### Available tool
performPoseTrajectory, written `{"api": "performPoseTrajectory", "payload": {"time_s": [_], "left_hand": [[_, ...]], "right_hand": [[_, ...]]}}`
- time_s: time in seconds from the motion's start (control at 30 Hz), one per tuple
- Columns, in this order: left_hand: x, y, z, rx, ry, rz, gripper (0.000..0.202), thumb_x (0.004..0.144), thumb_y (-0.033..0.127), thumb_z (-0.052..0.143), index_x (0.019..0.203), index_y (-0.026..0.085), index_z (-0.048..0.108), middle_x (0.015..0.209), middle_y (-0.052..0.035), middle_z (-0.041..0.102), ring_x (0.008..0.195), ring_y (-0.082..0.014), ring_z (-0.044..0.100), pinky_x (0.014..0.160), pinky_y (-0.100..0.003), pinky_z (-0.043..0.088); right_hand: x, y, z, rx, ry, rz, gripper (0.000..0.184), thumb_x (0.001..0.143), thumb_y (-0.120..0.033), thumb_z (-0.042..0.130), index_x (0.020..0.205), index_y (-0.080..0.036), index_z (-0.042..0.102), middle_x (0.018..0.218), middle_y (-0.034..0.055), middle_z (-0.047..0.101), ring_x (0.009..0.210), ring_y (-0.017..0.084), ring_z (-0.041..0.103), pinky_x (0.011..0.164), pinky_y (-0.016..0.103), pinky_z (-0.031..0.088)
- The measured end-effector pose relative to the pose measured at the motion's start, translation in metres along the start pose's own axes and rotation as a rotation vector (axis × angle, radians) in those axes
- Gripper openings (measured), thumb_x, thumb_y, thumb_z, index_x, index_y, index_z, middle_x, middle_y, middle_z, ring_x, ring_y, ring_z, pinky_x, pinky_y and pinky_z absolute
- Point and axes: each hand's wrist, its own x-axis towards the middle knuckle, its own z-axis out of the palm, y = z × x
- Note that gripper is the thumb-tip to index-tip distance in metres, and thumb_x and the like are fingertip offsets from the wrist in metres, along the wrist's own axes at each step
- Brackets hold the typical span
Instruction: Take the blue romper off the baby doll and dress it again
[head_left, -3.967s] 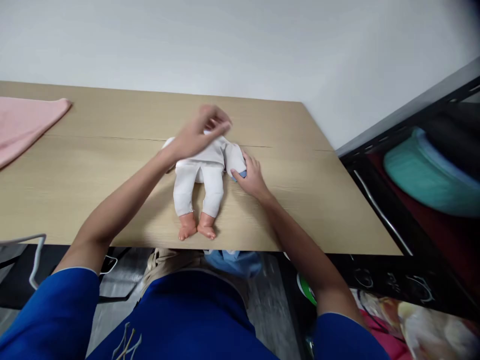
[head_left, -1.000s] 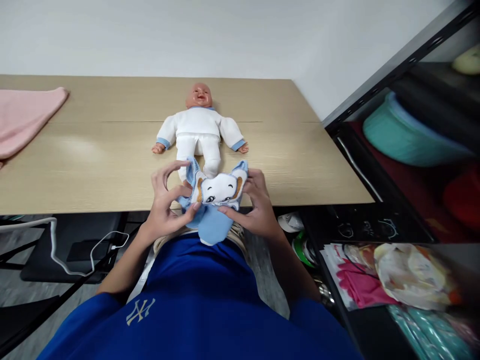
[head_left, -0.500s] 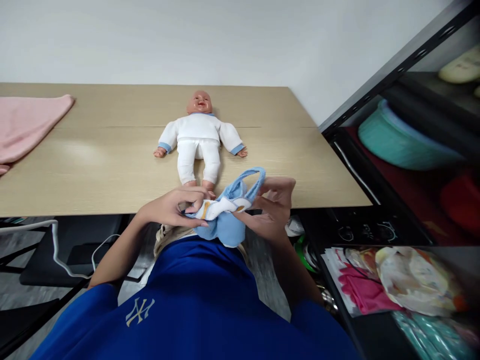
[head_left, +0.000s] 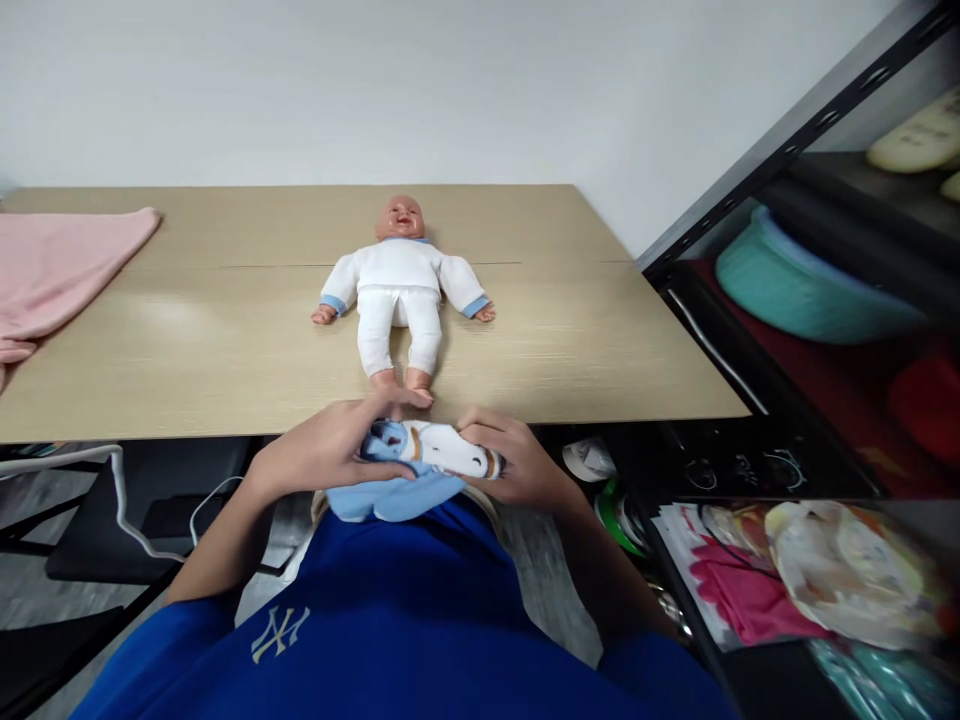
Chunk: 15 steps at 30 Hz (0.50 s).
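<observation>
Between my hands, just off the table's front edge, is a small light-blue cloth item (head_left: 397,497) with a white band marked in brown and black. Its exact kind is unclear. My left hand (head_left: 321,448) grips its left end, thumb and fingers around the opening. The right end of the white band is pinched in my right hand (head_left: 521,465). Beyond them a baby doll (head_left: 400,265) lies face up on the table, in a white top with blue cuffs and white trousers. Its feet are bare, close to my left fingers.
A pink cloth (head_left: 64,265) lies on the left of the wooden table (head_left: 585,330). To the right stands a black shelf (head_left: 675,265) with a teal basin (head_left: 802,285). Lower down are a pink item (head_left: 742,590) and bagged things. A white cable (head_left: 116,490) hangs at lower left.
The blue cloth item has been turned and brought lower, toward my body. Its blue loop no longer shows, and the white band now stretches toward my right hand.
</observation>
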Motion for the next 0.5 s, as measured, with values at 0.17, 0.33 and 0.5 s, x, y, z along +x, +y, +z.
{"api": "performPoseTrajectory", "payload": {"time_s": [0.17,0.33,0.5], "left_hand": [[0.004,-0.016,0.005,-0.094,-0.081,0.114,0.029,0.113,0.046,0.079,0.129,0.022,0.081,0.127,-0.0127,0.084,0.122,-0.0320,0.078,0.110,-0.044,0.061],[-0.002,-0.030,0.021,-0.192,0.007,-0.010,0.038,0.114,0.049,0.077,0.138,0.020,0.077,0.104,-0.0039,0.081,0.084,-0.0199,0.072,0.078,-0.030,0.058],[-0.005,-0.032,0.020,-0.285,-0.177,-0.006,0.050,0.096,0.057,0.096,0.124,0.018,0.082,0.098,-0.0043,0.081,0.081,-0.0202,0.071,0.077,-0.030,0.059]], "right_hand": [[0.007,-0.003,0.002,0.235,-0.050,0.284,0.034,0.112,-0.044,0.076,0.140,-0.028,0.068,0.131,0.0080,0.080,0.115,0.025,0.077,0.105,0.040,0.063],[0.016,0.010,0.014,0.386,-0.431,0.402,0.048,0.095,-0.062,0.094,0.123,-0.024,0.083,0.104,0.0021,0.084,0.096,0.026,0.078,0.100,0.042,0.067],[0.021,0.021,0.015,0.354,-0.354,0.148,0.027,0.106,-0.050,0.083,0.112,-0.024,0.085,0.122,0.0095,0.084,0.120,0.028,0.078,0.116,0.047,0.062]]}}
